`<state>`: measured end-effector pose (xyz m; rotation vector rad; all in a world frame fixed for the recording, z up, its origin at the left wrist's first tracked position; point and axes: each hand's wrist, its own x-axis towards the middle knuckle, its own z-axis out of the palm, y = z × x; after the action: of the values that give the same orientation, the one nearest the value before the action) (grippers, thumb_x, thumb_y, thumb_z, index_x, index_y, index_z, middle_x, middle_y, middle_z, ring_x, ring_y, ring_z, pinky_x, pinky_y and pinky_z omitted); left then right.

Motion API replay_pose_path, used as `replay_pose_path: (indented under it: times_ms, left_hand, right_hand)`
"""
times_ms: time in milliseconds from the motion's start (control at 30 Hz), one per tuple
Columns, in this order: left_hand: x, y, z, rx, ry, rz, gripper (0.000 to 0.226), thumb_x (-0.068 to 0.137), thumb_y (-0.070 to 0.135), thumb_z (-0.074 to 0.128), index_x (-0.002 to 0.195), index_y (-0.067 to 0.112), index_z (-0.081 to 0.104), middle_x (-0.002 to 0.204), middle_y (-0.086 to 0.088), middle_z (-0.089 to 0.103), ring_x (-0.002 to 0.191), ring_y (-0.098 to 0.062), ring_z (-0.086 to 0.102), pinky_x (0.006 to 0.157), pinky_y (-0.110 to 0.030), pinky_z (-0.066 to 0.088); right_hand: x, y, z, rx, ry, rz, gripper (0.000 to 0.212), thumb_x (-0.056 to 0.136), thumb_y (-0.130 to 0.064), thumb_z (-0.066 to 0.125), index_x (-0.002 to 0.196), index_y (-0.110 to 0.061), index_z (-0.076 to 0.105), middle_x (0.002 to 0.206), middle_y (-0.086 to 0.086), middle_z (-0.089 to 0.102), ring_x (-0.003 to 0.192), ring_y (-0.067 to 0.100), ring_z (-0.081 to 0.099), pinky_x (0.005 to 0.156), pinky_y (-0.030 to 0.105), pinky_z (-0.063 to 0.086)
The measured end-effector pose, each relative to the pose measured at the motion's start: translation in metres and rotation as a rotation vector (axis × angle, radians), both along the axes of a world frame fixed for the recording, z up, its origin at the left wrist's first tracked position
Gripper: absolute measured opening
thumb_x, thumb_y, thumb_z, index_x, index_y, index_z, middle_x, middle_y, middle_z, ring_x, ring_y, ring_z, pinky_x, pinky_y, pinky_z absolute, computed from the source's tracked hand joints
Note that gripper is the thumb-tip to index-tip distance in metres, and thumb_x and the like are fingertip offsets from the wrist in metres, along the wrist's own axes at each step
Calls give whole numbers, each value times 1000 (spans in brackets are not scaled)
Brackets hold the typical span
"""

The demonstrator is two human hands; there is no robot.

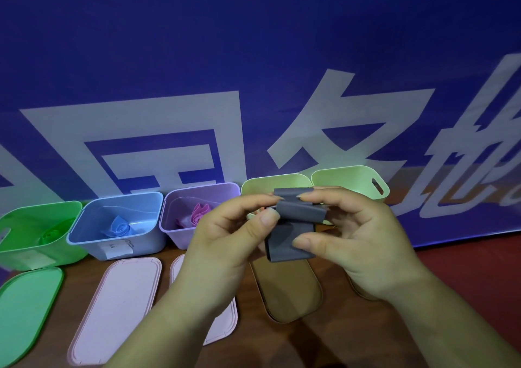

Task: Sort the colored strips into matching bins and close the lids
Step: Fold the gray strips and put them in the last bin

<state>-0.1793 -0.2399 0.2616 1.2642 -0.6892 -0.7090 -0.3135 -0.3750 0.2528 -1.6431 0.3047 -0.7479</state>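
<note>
Both hands, left hand (225, 226) & right hand (358, 238), pinch the folded grey strip (293, 226) up over the pale green bins (270, 184), prob rolling it compact so it fits w/ lid shut.

One head-worn wide-angle view only. Faces forward, slightly down across table (310, 345) to blue banner (169, 57). Left hand (225, 243), right hand (366, 249) very near lens; row of bins (146, 243) just behind.
</note>
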Motion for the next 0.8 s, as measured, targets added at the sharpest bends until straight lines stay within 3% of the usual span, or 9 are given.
replay_pose_path:
  times_ms: [133,200,333,500,667,800]
  left_hand:
    - [-3,-2,5,-6,127,-3,25,71,34,84,89,18,78,104,-16,72,89,-27,70,70,-41,60]
    - [-3,-2,7,-8,182,-5,30,65,36,77,86,15,77,100,-20,71,85,-27,71,67,-38,60]
    - [-2,-2,7,-13,183,-19,28,57,27,76,83,17,78,89,-9,73,77,-20,70,60,-31,57]
    - [4,-1,1,18,222,-86,32,58,13,76,90,14,78,107,-13,74,87,-31,72,66,-39,59]
    - [10,0,-6,45,204,-92,34,56,14,77,90,15,78,110,-14,72,85,-29,72,62,-32,58]
    - [15,0,-15,50,125,-72,28,57,18,79,84,23,80,98,-11,75,82,-23,73,65,-30,58]
  right_hand:
    - [0,3,1,-4,5,-14,57,52,-54,89,103,-34,74,114,-4,66,107,21,67,83,33,59]
    - [0,5,0,-5,11,-9,57,50,-55,89,102,-36,74,114,-5,66,107,21,66,84,32,58]
    - [1,9,-3,82,-21,4,60,48,-51,93,102,-32,75,116,4,67,108,28,67,85,41,59]
    - [-2,11,-6,142,-4,20,59,51,-45,94,105,-31,74,115,7,70,108,29,68,81,39,59]
    - [-3,17,-13,162,23,11,50,62,-18,88,110,-24,72,118,7,71,109,26,68,83,33,58]
    - [1,23,-23,224,23,-33,48,66,1,79,109,-17,70,113,9,73,105,26,70,81,32,58]
